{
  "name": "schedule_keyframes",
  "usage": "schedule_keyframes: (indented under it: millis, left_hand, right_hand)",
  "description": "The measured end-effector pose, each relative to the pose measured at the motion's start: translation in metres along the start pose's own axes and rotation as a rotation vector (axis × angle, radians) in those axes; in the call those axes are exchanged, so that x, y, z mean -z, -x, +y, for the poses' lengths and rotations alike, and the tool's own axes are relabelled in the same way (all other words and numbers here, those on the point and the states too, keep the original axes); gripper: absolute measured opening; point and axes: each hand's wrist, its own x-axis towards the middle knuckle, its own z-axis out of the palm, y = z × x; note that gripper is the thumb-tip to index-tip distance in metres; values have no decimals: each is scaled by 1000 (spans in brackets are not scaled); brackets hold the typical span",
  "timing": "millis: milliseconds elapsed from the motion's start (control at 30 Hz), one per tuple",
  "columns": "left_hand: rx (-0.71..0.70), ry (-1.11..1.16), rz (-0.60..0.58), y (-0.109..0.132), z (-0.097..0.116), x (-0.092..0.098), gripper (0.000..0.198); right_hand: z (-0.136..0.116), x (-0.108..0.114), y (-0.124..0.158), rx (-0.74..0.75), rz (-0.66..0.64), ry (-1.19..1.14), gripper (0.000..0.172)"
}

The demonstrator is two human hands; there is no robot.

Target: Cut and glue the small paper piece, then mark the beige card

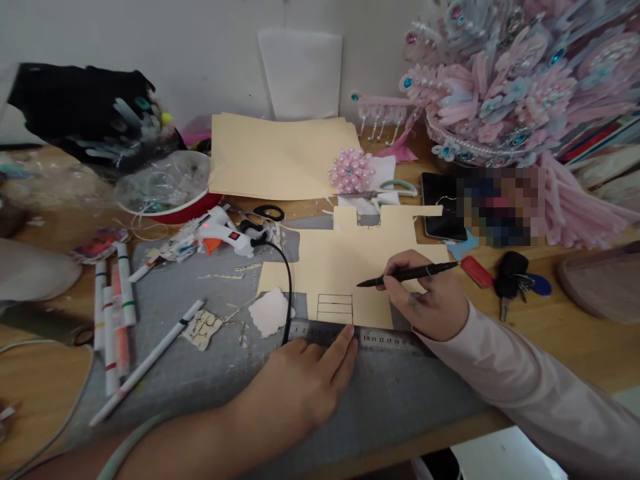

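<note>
My right hand (430,293) grips a black pen (415,275), its tip just above a cut-out piece of cream card (350,257). Near the card's lower edge is a small drawn rectangle (335,308) split by ruled lines. My left hand (313,377) lies with its fingers stretched out, fingertips pressing on a clear ruler (383,339) along the card's lower edge. Under the ruler and card spreads a grey cutting mat (210,393).
A white glue gun (225,233) lies left of the card, its black cord (289,280) running towards my left hand. Markers (113,333), a stack of card (275,157), scissors (395,193), a phone (437,200), keys (510,277) and a pink beaded headdress (525,93) surround the mat.
</note>
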Motion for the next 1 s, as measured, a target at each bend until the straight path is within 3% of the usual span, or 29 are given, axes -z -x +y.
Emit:
schedule_keyframes:
  millis: [767, 1000]
  left_hand:
    - [-13, 27, 27, -1, 5, 2, 39]
    - [-11, 10, -37, -3, 7, -2, 41]
  right_hand:
    - [-5, -2, 0, 16, 6, -17, 6]
    - [-5, -4, 0, 17, -31, -33, 7]
